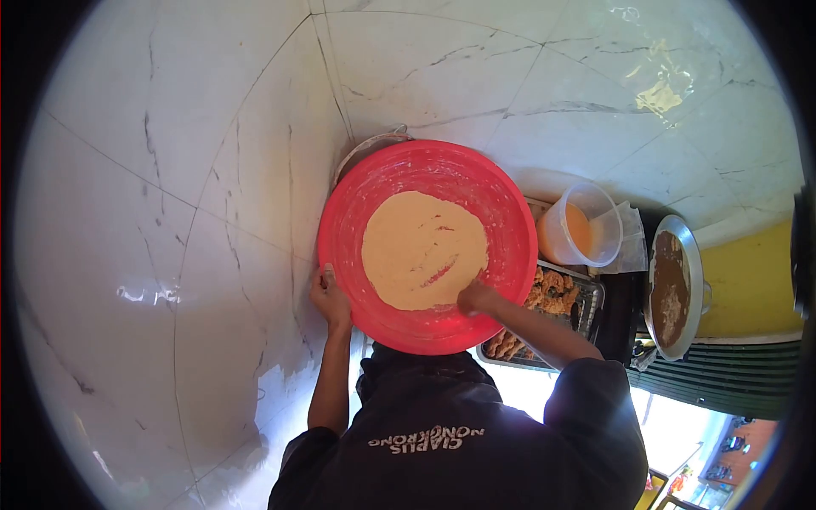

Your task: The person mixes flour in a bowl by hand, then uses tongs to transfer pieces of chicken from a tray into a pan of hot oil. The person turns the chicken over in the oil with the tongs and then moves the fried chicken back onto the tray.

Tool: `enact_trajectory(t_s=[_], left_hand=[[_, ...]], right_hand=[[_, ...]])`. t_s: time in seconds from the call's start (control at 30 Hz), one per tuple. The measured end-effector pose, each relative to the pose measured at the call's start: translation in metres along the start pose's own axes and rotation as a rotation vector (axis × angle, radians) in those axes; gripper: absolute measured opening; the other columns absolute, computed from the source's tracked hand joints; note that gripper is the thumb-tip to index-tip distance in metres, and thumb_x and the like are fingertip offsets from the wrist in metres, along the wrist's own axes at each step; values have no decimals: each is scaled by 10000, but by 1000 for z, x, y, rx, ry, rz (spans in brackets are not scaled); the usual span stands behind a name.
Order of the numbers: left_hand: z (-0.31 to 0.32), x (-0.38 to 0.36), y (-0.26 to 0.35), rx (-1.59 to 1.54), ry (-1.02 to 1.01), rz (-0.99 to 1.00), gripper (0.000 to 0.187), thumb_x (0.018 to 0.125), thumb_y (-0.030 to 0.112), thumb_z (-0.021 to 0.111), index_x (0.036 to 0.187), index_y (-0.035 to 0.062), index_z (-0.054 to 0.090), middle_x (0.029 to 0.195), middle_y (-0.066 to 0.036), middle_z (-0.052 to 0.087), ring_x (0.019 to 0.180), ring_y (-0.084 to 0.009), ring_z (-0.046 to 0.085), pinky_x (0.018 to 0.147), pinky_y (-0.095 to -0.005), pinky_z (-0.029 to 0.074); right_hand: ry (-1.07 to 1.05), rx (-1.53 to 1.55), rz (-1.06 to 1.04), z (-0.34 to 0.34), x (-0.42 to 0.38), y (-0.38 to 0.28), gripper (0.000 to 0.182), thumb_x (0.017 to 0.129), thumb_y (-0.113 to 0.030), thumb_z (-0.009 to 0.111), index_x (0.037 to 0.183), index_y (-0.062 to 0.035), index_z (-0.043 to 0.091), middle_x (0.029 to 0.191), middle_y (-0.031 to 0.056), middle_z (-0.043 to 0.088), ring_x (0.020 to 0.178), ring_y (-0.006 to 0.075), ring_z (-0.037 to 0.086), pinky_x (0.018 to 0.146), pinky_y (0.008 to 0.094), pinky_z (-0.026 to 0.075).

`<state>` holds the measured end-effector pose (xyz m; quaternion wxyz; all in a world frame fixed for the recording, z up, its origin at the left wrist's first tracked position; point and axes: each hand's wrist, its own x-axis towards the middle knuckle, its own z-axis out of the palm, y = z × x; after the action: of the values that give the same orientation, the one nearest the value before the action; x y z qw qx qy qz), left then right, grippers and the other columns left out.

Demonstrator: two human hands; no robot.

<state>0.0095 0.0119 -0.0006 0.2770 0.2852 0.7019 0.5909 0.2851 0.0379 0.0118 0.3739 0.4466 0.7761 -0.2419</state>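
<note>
A large red plastic basin [425, 161] stands in front of my body, with a broad bed of pale flour [408, 246] in its bottom. Streaks in the powder let the red bottom show through. My left hand [330, 296] grips the basin's rim at the lower left, thumb up along its outside. Inside the basin, at the lower right edge of the flour, my right hand [478, 296] is curled downward and touches the powder. Its fingertips are hidden, so whatever they hold does not show.
Right of the basin stands a clear plastic tub [580, 225] with orange liquid. Fried, breaded pieces [551, 291] lie on a wire rack [592, 297] below it. Farther right is a metal pan [693, 289] with brown contents. Marbled tile walls [170, 170] enclose the left and back.
</note>
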Motion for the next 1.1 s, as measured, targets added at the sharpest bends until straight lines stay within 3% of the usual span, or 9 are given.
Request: enact_trajectory(t_s=[0.1, 0.3, 0.4, 0.6, 0.67, 0.8, 0.9, 0.97, 1.1], left_hand=[[2, 6, -7, 11, -11, -5, 302, 955, 236, 520, 965, -44, 635, 759, -29, 577, 683, -125, 465, 651, -284, 409], [-1, -1, 4, 6, -18, -7, 305, 955, 240, 519, 960, -42, 635, 770, -29, 586, 694, -115, 475, 659, -277, 413], [2, 1, 6, 5, -5, 5, 306, 956, 238, 519, 961, -47, 633, 795, -40, 603, 710, -121, 495, 672, -282, 421], [1, -1, 6, -34, -1, -36, 303, 952, 236, 527, 971, -47, 635, 810, -45, 614, 726, -118, 507, 681, -275, 422], [1, -1, 10, -2, -8, -32, 302, 949, 237, 533, 976, -44, 640, 802, -36, 607, 712, -115, 492, 668, -269, 416], [-1, 5, 0, 26, -19, -55, 303, 948, 237, 536, 985, -44, 643, 820, -40, 619, 720, -116, 500, 672, -267, 417], [2, 1, 0, -56, -5, -24, 307, 946, 240, 540, 959, -50, 639, 772, -21, 583, 699, -112, 468, 655, -266, 400], [2, 4, 0, -19, 17, -13, 304, 945, 241, 544, 934, -50, 634, 736, -5, 544, 683, -106, 437, 637, -268, 381], [-1, 4, 1, 17, -11, -35, 302, 943, 241, 545, 912, -48, 629, 712, 7, 512, 672, -102, 413, 625, -272, 368]], right_hand=[[-270, 13, -265, 16, 5, -18, 278, 763, -123, 527, 962, -28, 695, 1095, 151, 649, 1062, 281, 605, 889, 443, 454], [-22, -18, 151, 9, 0, -2, 325, 775, -137, 541, 1057, -32, 665, 1153, 165, 623, 1066, 282, 604, 902, 442, 448], [-289, 105, -182, 0, -13, -25, 313, 726, -101, 542, 998, -24, 676, 1039, 183, 650, 1061, 266, 603, 869, 441, 461], [129, -76, 174, 15, -15, 1, 369, 788, -154, 548, 1127, -41, 639, 1201, 146, 600, 1119, 256, 571, 923, 449, 437], [-324, 155, -240, 11, -10, -21, 367, 791, -123, 489, 1116, -43, 640, 1216, 183, 577, 1157, 317, 530, 953, 434, 418], [-273, 110, -19, 13, 5, 24, 399, 821, -163, 499, 1180, -23, 600, 1284, 131, 551, 1236, 275, 478, 970, 434, 411], [488, -320, 257, 28, 13, 36, 428, 838, -175, 487, 1230, -22, 565, 1382, 162, 447, 1298, 312, 396, 984, 426, 406], [-393, -57, -181, 22, 23, 14, 475, 842, -201, 504, 1282, -20, 518, 1466, 207, 299, 1330, 352, 335, 1041, 453, 341], [-200, 179, 74, 27, 15, 23, 493, 844, -201, 506, 1299, -12, 494, 1494, 246, 193, 1327, 406, 303, 1076, 496, 265]])
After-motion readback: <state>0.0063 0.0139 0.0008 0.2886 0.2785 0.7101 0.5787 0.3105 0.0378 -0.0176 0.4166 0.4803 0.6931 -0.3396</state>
